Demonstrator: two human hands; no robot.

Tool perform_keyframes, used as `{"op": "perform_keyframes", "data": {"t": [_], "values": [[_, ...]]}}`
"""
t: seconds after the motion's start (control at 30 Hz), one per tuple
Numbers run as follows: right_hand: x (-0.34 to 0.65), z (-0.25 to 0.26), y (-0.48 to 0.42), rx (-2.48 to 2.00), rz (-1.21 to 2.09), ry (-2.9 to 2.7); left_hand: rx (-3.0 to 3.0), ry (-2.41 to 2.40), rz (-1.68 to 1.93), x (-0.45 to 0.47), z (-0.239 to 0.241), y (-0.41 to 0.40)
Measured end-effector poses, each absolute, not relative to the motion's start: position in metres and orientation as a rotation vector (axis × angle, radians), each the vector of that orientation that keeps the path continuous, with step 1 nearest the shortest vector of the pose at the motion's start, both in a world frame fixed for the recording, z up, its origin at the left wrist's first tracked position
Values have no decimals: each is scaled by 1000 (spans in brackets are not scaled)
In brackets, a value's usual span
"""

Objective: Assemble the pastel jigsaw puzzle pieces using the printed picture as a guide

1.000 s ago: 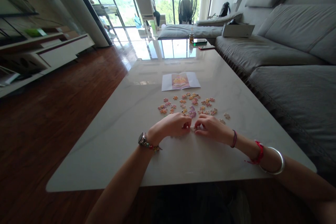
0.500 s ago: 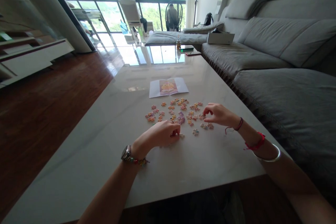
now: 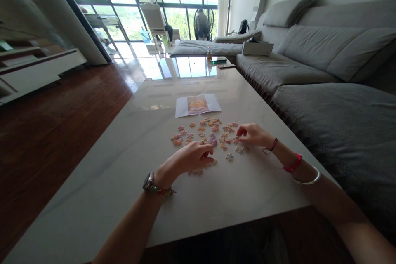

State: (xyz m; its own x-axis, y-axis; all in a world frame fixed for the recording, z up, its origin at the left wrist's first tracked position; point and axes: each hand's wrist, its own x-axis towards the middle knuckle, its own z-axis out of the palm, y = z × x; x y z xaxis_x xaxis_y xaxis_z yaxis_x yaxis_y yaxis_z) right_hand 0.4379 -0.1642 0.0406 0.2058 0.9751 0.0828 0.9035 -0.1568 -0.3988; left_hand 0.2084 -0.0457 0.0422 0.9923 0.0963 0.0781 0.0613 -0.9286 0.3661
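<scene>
We see small, knobby pieces (image 3: 215, 128) scattered on the glossy, marbled table (image 3: 260, 187), mostly pink and yellow, around a purple clump (image 3: 213, 139). Our right hand (image 3: 253, 135) bends thumb and finger together at their right edge; whether these clamp a piece, we cannot tell. Our left hand (image 3: 187, 158) curls low over the nearer pieces, hiding some; its grip we cannot tell either. Beyond lie a creased sheet (image 3: 198, 104) and, far off, a bottle (image 3: 209, 53). A wrinkled grey sofa (image 3: 334, 107) flanks us, bearing a pale box (image 3: 257, 48).
</scene>
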Motion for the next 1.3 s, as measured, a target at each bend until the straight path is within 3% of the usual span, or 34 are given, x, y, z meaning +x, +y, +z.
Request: {"op": "perform_keyframes", "data": {"t": [0.17,0.33,0.5,0.67,0.9,1.1,1.3], "values": [[413,49,-169,-1914,417,-1799,2771,112,128,209,43,-45],[407,43,-175,-1900,118,-1886,2783,121,48,207,44,-47],[408,40,-175,-1861,271,-2116,2811,125,54,207,45,-50],[401,46,-174,-1883,177,-1996,2808,115,68,207,47,-50],[371,35,-174,-1711,635,-1671,2820,112,61,207,43,-50],[352,30,-172,-1780,315,-1850,2854,101,64,207,42,-52],[352,25,-170,-1757,227,-1925,2880,118,75,208,43,-54]]}}
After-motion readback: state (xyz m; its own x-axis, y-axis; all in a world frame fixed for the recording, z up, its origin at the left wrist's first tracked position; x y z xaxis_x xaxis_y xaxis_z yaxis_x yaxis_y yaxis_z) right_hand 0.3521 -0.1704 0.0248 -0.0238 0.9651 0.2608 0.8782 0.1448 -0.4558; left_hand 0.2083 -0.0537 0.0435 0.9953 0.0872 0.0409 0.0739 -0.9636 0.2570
